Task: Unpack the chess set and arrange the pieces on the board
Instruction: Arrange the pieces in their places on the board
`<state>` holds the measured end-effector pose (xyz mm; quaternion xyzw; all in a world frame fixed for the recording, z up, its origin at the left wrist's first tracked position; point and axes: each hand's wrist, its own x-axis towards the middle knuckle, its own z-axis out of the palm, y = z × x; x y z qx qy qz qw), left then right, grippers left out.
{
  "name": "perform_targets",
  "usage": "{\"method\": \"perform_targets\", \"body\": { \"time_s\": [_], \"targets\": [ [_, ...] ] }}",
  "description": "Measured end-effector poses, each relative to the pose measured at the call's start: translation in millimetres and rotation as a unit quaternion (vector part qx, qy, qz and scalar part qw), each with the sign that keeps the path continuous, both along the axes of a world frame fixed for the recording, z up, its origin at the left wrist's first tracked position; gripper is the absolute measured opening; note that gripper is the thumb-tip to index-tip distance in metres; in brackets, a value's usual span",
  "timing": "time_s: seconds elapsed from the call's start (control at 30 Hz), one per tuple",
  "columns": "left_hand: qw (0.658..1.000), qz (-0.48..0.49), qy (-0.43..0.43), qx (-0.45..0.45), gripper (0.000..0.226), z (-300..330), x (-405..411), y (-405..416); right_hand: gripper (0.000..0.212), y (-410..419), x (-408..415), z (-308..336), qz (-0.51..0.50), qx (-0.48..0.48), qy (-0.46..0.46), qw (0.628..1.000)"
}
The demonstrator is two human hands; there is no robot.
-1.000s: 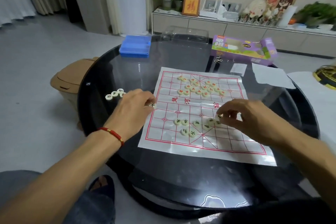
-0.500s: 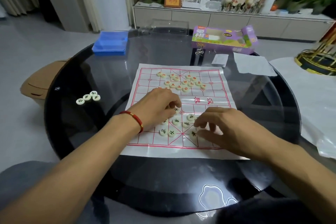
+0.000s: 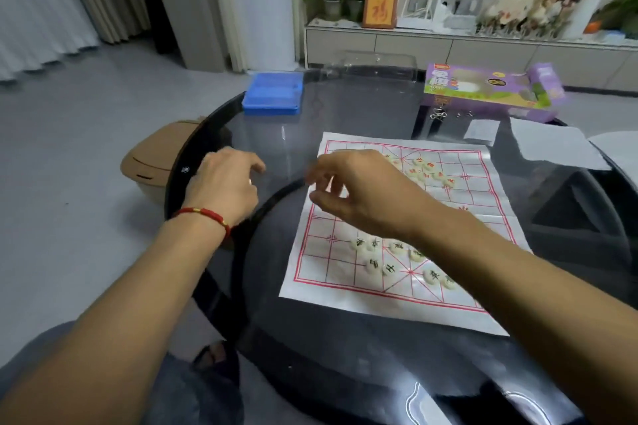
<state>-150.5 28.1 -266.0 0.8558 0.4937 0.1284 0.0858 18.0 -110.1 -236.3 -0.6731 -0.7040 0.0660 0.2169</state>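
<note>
The left hand [image 3: 226, 188], at the left rim of the round glass counter [image 3: 345, 355], lies knuckles up with its fingers curled down toward the glass; whatever sits beneath it is hidden, so whether it pinches a piece cannot be told. Just right of it, the right hand [image 3: 359, 193] hangs above the near-left part of the paper board [image 3: 483, 304], fingers loosely bent and apart, holding nothing visible.

The black-marked pieces [image 3: 390, 257] lie below and to the right of that hand, toward the person, in a loose cluster strung left to right across the board's near half. The red-marked pieces [image 3: 426, 171] sit bunched just right of the right hand, on the far half.

Both clusters are nearer the right hand, which probably suits it for the next pick. The flat discs have no long axis; their characters face up, so only direction matters.
</note>
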Motion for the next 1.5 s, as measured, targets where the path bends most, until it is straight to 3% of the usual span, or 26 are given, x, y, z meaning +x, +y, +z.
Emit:
{"method": "perform_targets", "body": {
  "time_s": [0.1,0.3,0.47,0.63,0.77,0.97,1.3,1.5],
  "targets": [
    [0.997,0.036,0.063,-0.023,0.049,-3.6,-19.3,25.7,0.022,64.6,-28.4,-21.9,-0.011,-0.026,-0.001,1.000],
    [0.997,0.023,0.054,-0.057,0.053,-14.7,-27.9,38.8,0.054,123.2,-66.6,-58.1,-0.031,-0.088,-0.023,0.995],
    [0.997,0.023,0.071,-0.025,0.026,-20.7,-23.1,35.6,0.026,131.3,-67.5,-62.1,-0.024,-0.046,-0.041,0.998],
    [0.995,0.022,0.100,0.011,0.016,-13.1,-16.7,28.7,0.018,122.8,-68.8,-62.7,-0.030,-0.028,-0.046,0.998],
    [0.997,0.003,0.075,0.000,0.016,-1.7,-8.7,12.6,0.022,101.7,-57.5,-47.6,-0.046,-0.010,-0.053,0.998],
    [0.988,-0.127,-0.075,-0.050,0.022,10.6,26.0,-49.0,0.017,18.0,19.0,-19.6,-0.127,0.000,-0.030,0.991],
    [0.978,-0.197,0.005,-0.072,0.031,-6.3,63.7,-79.6,0.021,-112.6,103.3,-29.4,-0.223,-0.185,-0.015,0.957],
    [0.977,-0.188,0.022,-0.095,0.030,-4.9,65.1,-83.3,0.020,-116.7,99.4,-38.0,-0.229,-0.182,-0.031,0.956]
  ]
}}
